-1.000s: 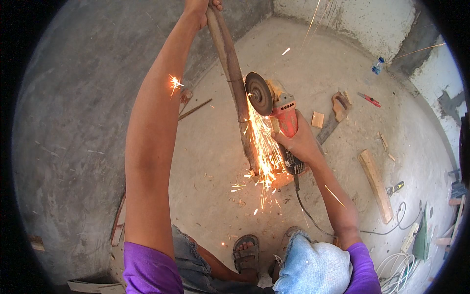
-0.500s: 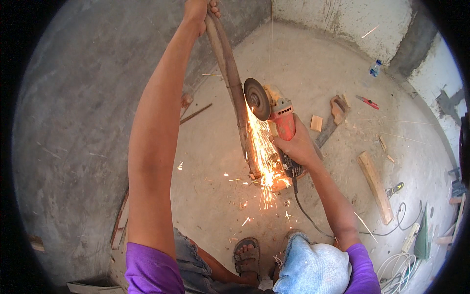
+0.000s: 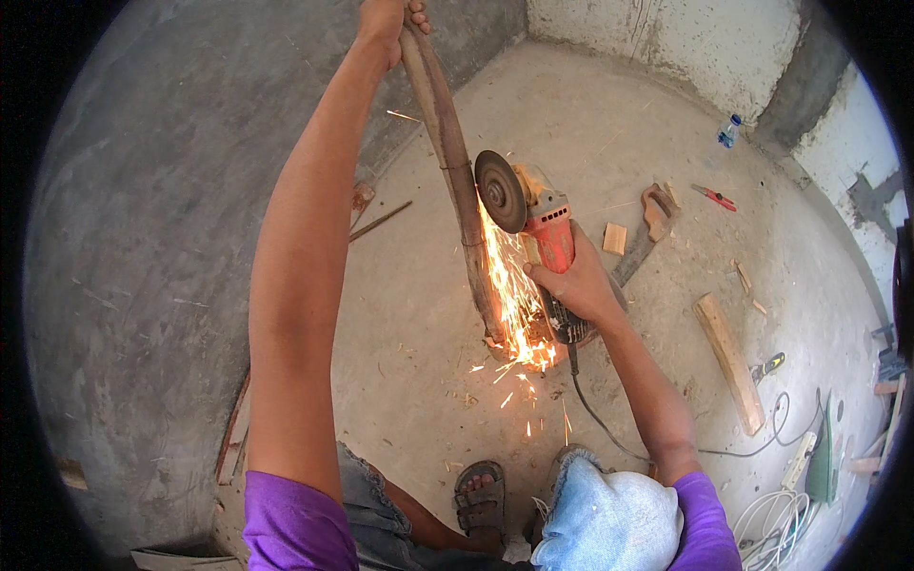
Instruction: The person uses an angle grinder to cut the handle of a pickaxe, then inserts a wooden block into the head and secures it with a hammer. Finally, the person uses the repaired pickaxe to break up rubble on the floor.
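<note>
With my left hand point(image 3: 385, 29) I hold the upper end of a long brown pole point(image 3: 441, 124), which has thin bands around it. The pole stands tilted, its lower end down by a low support that sparks and the tool partly hide. My right hand point(image 3: 583, 284) is wrapped around the red and black body of an angle grinder point(image 3: 552, 238). The grinder's dark disc point(image 3: 501, 193) is against the pole's right side, and bright sparks point(image 3: 514, 295) stream downward from there. From the tool's rear a black cord point(image 3: 595, 414) runs off to the right.
A handsaw point(image 3: 655, 219), a small wood block point(image 3: 615, 238), red-handled pliers point(image 3: 714, 197) and a wooden batten point(image 3: 731, 362) lie on the floor to the right. A plastic bottle point(image 3: 729, 133) is by the wall. Coiled white cable point(image 3: 776, 528) lies lower right. My sandalled foot point(image 3: 480, 495) is below.
Both hands, the pole and the grinder stay almost in place. The spray of sparks is somewhat narrower, with its scattered bits in different spots.
</note>
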The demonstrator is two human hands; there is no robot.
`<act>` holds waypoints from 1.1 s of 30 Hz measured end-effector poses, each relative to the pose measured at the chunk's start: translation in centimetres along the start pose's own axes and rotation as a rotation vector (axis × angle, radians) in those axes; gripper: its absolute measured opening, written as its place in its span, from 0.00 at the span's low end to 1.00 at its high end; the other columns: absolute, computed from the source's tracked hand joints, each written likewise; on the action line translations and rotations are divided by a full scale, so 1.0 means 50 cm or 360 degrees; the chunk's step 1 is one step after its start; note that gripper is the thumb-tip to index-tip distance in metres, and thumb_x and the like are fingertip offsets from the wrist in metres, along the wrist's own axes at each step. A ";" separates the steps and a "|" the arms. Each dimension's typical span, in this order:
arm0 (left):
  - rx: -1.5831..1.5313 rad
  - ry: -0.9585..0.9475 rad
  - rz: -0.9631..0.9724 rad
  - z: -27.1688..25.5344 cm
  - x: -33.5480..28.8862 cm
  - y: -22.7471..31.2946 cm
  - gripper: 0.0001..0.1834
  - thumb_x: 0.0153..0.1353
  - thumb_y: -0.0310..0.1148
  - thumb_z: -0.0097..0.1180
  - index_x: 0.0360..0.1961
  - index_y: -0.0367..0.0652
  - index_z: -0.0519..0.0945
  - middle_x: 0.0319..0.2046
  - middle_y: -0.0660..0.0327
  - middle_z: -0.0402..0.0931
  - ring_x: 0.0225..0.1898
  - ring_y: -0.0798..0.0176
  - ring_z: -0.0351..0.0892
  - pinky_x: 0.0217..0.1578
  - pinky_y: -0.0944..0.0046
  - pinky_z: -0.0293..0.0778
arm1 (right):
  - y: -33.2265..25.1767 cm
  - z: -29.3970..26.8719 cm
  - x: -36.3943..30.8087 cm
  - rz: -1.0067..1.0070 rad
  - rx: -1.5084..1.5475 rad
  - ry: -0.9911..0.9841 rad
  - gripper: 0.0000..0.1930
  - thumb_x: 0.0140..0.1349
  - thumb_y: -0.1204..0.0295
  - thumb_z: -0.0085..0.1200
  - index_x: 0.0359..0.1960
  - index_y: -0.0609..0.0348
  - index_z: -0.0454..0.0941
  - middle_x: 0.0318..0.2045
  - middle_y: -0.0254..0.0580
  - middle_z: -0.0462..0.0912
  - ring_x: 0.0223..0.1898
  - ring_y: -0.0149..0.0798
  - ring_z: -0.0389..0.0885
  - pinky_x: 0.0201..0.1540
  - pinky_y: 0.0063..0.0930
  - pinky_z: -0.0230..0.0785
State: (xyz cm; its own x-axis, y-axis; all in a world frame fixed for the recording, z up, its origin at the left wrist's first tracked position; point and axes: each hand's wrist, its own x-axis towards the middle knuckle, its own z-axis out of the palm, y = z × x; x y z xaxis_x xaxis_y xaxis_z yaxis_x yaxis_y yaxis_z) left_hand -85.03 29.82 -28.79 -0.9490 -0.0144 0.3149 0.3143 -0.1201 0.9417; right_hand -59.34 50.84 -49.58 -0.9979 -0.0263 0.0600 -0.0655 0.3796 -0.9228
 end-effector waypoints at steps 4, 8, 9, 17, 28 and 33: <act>0.0008 0.0000 0.0003 0.002 -0.001 0.000 0.33 0.59 0.72 0.46 0.32 0.48 0.68 0.19 0.67 0.63 0.18 0.69 0.66 0.20 0.66 0.70 | 0.003 0.001 0.001 0.0013 0.0009 0.0014 0.35 0.48 0.65 0.66 0.57 0.67 0.66 0.50 0.54 0.77 0.52 0.45 0.77 0.57 0.36 0.67; 0.0038 0.0058 -0.0019 -0.002 -0.005 0.002 0.34 0.58 0.72 0.47 0.31 0.48 0.69 0.18 0.67 0.63 0.18 0.69 0.66 0.21 0.65 0.70 | -0.014 -0.005 -0.002 0.0074 -0.0079 -0.0037 0.36 0.49 0.63 0.65 0.58 0.66 0.66 0.52 0.55 0.76 0.53 0.46 0.76 0.57 0.36 0.66; 0.0046 0.0070 -0.0014 -0.002 -0.004 0.002 0.34 0.58 0.72 0.47 0.32 0.48 0.69 0.18 0.67 0.63 0.18 0.69 0.66 0.21 0.65 0.69 | -0.017 -0.006 -0.003 0.0102 -0.0129 -0.0059 0.36 0.49 0.63 0.65 0.59 0.66 0.66 0.52 0.55 0.76 0.53 0.46 0.76 0.57 0.36 0.66; 0.0021 -0.0035 0.0057 -0.008 0.002 -0.001 0.34 0.58 0.71 0.47 0.32 0.47 0.70 0.19 0.67 0.65 0.18 0.69 0.67 0.20 0.65 0.70 | 0.007 0.005 0.001 0.0091 -0.0155 -0.0008 0.39 0.50 0.61 0.65 0.62 0.65 0.62 0.55 0.56 0.74 0.55 0.48 0.75 0.59 0.37 0.66; -0.0020 -0.0128 -0.0025 0.018 -0.005 0.004 0.33 0.59 0.72 0.45 0.28 0.50 0.68 0.18 0.68 0.64 0.17 0.68 0.66 0.19 0.63 0.69 | 0.025 -0.011 0.003 0.0117 -0.0228 0.0037 0.40 0.47 0.56 0.65 0.60 0.63 0.64 0.51 0.57 0.78 0.53 0.52 0.78 0.55 0.43 0.70; 0.0060 -0.0028 0.0028 -0.003 -0.006 0.002 0.33 0.59 0.73 0.44 0.29 0.51 0.68 0.18 0.69 0.64 0.18 0.69 0.66 0.20 0.65 0.68 | -0.016 0.004 -0.008 0.0115 -0.0195 0.0028 0.38 0.47 0.58 0.65 0.58 0.64 0.65 0.51 0.59 0.77 0.53 0.52 0.78 0.55 0.42 0.69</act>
State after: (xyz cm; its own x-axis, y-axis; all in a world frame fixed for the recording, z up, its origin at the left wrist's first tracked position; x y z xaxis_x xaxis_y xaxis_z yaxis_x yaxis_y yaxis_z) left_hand -84.73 29.64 -28.79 -0.9429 0.0012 0.3331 0.3318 -0.0823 0.9397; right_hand -58.90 50.37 -48.92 -0.9998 0.0212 0.0027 0.0080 0.4898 -0.8718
